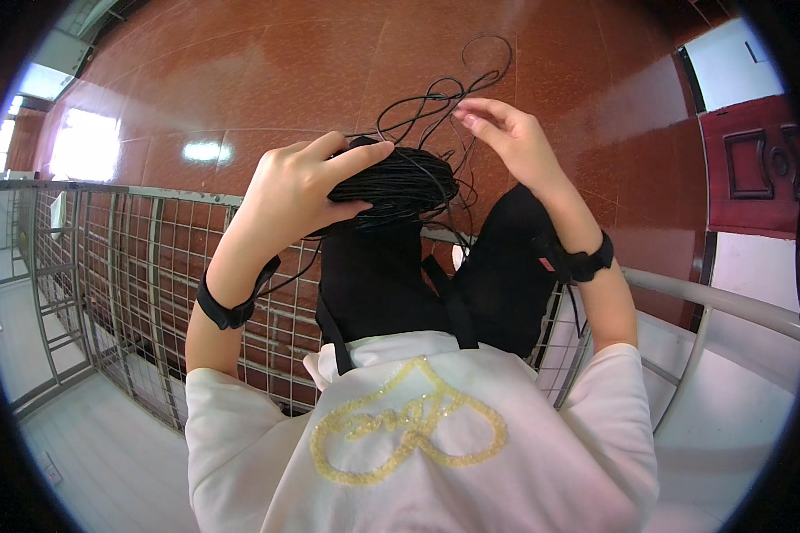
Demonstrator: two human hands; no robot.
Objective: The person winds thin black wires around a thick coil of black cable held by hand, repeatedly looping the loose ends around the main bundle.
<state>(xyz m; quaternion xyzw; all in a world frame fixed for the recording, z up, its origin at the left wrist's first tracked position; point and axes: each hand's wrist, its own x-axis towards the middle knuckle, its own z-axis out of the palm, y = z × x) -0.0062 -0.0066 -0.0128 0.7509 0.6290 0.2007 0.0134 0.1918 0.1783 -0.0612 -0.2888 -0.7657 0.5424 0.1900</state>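
A thick wound bundle of black cord [409, 191] rests over my lap, near my knees. My left hand [295, 182] grips it from the left side, thumb below and fingers over the top. Just right of and beyond the bundle, my right hand [517, 142] pinches with thumb and fingertips at a strand of the same cord. Loose loops of cord [444, 81] spread past my fingertips over the reddish-brown floor. Thin strands also hang in a tangle at the bundle's right side. The underside of the bundle is hidden.
I sit on a metal wire-grid frame [187, 240] with rails [729, 306] on the right. Black straps circle my left forearm [231, 311] and right forearm [587, 262]. A dark red panelled door [756, 169] stands at the right. Bright light reflects off the tiled floor [267, 80].
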